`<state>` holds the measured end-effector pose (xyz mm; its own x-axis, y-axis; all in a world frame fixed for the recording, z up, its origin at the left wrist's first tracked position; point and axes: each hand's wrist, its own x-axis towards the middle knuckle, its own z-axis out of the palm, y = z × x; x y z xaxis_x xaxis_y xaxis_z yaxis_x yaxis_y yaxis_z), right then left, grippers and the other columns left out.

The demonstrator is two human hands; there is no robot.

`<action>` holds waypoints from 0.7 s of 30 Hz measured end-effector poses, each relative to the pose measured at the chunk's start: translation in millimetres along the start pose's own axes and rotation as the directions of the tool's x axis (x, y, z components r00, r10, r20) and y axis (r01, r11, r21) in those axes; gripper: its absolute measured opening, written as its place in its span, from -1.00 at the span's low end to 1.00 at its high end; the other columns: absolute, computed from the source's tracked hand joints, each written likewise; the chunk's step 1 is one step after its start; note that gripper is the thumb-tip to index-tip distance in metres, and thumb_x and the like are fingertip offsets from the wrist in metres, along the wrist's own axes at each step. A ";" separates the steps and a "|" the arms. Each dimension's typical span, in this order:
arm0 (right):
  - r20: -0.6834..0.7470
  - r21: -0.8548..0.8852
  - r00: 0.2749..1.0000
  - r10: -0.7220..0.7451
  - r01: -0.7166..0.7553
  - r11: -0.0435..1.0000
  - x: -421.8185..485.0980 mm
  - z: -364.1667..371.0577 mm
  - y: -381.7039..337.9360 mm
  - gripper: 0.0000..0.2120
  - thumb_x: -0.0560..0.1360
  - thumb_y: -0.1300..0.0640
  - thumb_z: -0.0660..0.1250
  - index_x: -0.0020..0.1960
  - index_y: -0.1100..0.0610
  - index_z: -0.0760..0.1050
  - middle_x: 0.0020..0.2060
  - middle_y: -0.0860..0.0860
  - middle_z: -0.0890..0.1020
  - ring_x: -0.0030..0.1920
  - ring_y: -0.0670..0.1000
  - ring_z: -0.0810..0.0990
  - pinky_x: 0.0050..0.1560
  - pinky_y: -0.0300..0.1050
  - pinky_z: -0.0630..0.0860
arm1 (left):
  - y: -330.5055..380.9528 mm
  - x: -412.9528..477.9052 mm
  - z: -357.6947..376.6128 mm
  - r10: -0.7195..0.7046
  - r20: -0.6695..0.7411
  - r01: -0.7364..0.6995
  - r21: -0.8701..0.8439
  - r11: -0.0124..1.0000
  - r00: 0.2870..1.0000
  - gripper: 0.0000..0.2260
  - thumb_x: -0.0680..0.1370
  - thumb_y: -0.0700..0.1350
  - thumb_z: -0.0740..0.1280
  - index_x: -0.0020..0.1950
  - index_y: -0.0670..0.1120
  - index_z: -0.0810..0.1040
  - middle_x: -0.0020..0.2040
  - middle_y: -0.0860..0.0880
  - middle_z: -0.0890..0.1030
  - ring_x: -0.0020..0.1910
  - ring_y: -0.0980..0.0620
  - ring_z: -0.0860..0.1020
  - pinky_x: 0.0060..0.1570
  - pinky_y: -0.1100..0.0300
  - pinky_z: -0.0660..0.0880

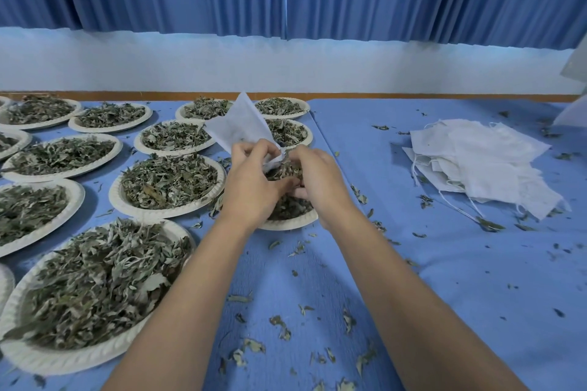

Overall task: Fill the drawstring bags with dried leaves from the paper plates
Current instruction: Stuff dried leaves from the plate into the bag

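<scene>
My left hand (251, 178) pinches the open mouth of a white drawstring bag (241, 124), which stands up and leans away from me. My right hand (317, 178) is curled round a clump of dried leaves (284, 170) at the bag's mouth. Both hands hover over a paper plate (289, 224) of leaves, mostly hidden beneath them. A full plate (168, 182) lies just to the left, and another large full plate (95, 289) sits near me on the left.
Several more leaf-filled paper plates (63, 154) cover the left half of the blue table. A pile of empty white bags (482, 162) with loose strings lies at the right. Leaf crumbs (279, 324) are scattered over the cloth. A blue curtain hangs behind.
</scene>
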<state>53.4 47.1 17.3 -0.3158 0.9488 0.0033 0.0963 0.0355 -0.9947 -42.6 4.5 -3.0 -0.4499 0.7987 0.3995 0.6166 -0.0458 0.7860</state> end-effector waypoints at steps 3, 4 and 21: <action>0.006 0.030 0.999 0.034 -0.034 0.999 -0.1 -0.8 -1.3 -0.92 0.49 0.04 0.20 -0.10 0.04 0.42 -0.15 -0.05 0.52 0.00 0.07 0.56 0.17 0.21 0.49 | -1.9 -1.5 2.2 -0.010 -0.004 0.010 -0.015 1.000 1.000 -0.70 0.41 -0.20 0.49 0.04 -0.07 0.45 0.04 0.02 0.28 -0.12 0.13 0.41 -0.02 0.21 0.39; 0.017 0.029 0.999 0.046 -0.047 0.999 0.1 -1.5 -1.6 -0.92 0.50 0.04 0.20 -0.07 0.03 0.41 -0.14 -0.04 0.53 0.00 0.05 0.56 0.19 0.20 0.48 | -2.4 -1.9 2.2 -0.007 -0.004 0.007 -0.025 1.000 1.000 -0.71 0.42 -0.24 0.47 0.02 -0.06 0.44 0.03 0.02 0.28 -0.15 0.17 0.40 -0.04 0.22 0.38; 0.040 -0.172 0.986 -0.164 0.168 0.971 8.9 -20.8 4.0 -0.80 0.53 0.27 0.28 0.07 0.08 0.59 -0.12 -0.10 0.58 -0.30 -0.10 0.60 -0.31 -0.28 0.58 | -12.0 2.5 -15.8 -0.060 0.054 0.076 -0.395 0.916 0.997 -0.69 0.45 -0.36 0.37 -0.18 0.02 0.36 -0.25 0.07 0.44 -0.39 0.05 0.31 -0.45 0.29 0.26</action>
<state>70.6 62.2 15.6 -0.3651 0.9167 0.1622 0.2025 0.2483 -0.9473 -61.3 -2.4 -4.0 -0.4506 0.8311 0.3258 0.2753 -0.2178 0.9364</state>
